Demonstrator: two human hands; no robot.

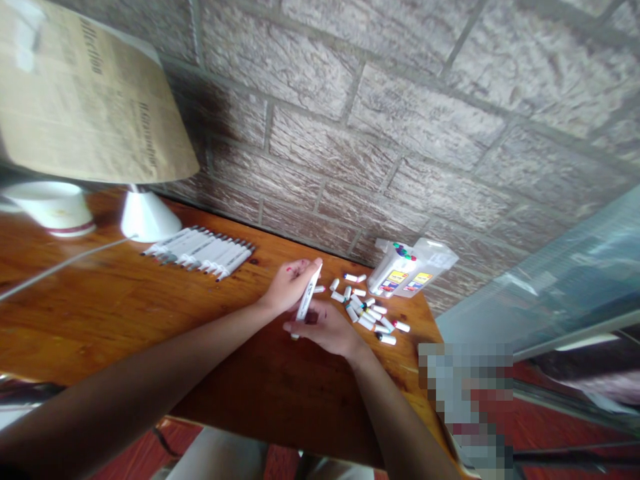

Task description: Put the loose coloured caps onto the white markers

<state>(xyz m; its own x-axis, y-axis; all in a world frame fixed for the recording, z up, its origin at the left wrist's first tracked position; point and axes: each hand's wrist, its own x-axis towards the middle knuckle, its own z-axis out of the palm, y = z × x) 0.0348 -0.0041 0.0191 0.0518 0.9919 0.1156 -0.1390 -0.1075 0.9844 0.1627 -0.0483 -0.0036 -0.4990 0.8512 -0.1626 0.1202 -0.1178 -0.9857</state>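
Note:
A white marker [307, 300] is held at a tilt above the wooden table, between both hands. My left hand [290, 285] grips its upper end, with the thumb along the side and red marks on the fingers. Around the lower end, my right hand [325, 327] has its fingers closed. Just right of the hands lies a loose scatter of white marker caps [367, 313] with coloured ends. A row of white markers [200, 250] lies side by side to the left, beyond my left forearm.
A clear plastic marker case [400, 277] with several markers stands at the table's back right, by the brick wall [320, 153]. At the left are a lamp [147, 213] and a white cup [53, 207]. The lamp's cord [65, 269] crosses the wooden table [100, 327].

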